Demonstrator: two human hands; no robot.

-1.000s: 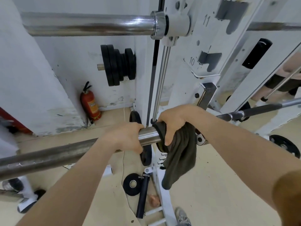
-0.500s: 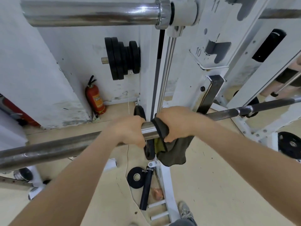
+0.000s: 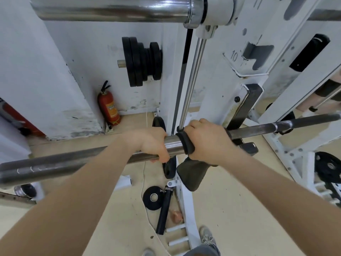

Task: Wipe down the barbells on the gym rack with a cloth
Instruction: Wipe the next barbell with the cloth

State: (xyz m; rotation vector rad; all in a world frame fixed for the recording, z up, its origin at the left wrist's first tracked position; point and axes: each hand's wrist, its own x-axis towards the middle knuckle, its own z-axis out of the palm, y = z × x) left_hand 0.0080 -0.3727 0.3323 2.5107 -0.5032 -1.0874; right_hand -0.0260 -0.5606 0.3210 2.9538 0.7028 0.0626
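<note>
Your right hand (image 3: 206, 141) is curled over the lower barbell (image 3: 73, 161) with the dark cloth (image 3: 191, 174) trapped between palm and steel. The fingers close round both, so the cloth wraps the bar's full girth at that spot. The cloth's loose tail hangs below the hand, clear of the bar.

Your left hand (image 3: 151, 145) grips the bare metal just beside it, fingers wrapped under. Likely purpose: to stop the bar rolling or sliding while the cloth is dragged. A short band of bright steel shows between the hands.

The bar lies roughly level across the white rack (image 3: 212, 93). Its thick end runs off to your left and its thinner shaft to your right. I cannot tell from the surface which lengths are already wiped.

The chrome upper barbell (image 3: 110, 8) sits overhead, with neither hand on it. Beyond are weight plates (image 3: 142, 61) on a wall peg and a fire extinguisher (image 3: 108, 108) in the corner.
</note>
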